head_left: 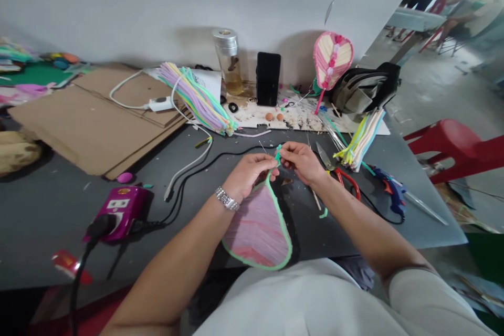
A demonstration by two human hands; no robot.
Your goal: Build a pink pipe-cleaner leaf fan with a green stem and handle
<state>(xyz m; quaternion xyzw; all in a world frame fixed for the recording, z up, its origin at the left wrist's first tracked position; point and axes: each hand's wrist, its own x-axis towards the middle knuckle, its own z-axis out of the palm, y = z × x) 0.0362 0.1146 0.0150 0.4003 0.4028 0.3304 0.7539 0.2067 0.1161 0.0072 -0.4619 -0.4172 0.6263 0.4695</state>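
Observation:
Both of my hands meet over the table at the narrow end of a teardrop-shaped fan (258,226). Its face is pink and mauve stripes, edged in light green fuzzy trim. My left hand (254,170), with a metal watch at the wrist, is closed around that narrow end. A darker green pipe cleaner (278,154) is twisted there, and my right hand (297,160) pinches it with thumb and finger. The fan hangs down toward my body, its wide end near the table's front edge. My left wrist covers part of its left side.
Right of my hands lie red-handled scissors (346,181), a blue glue gun (389,189) and a pipe cleaner bundle (362,139). Behind stand a bottle (228,63), a phone (268,79) and a finished pink fan (333,60). Cardboard (90,115) and a purple power socket (123,210) are left.

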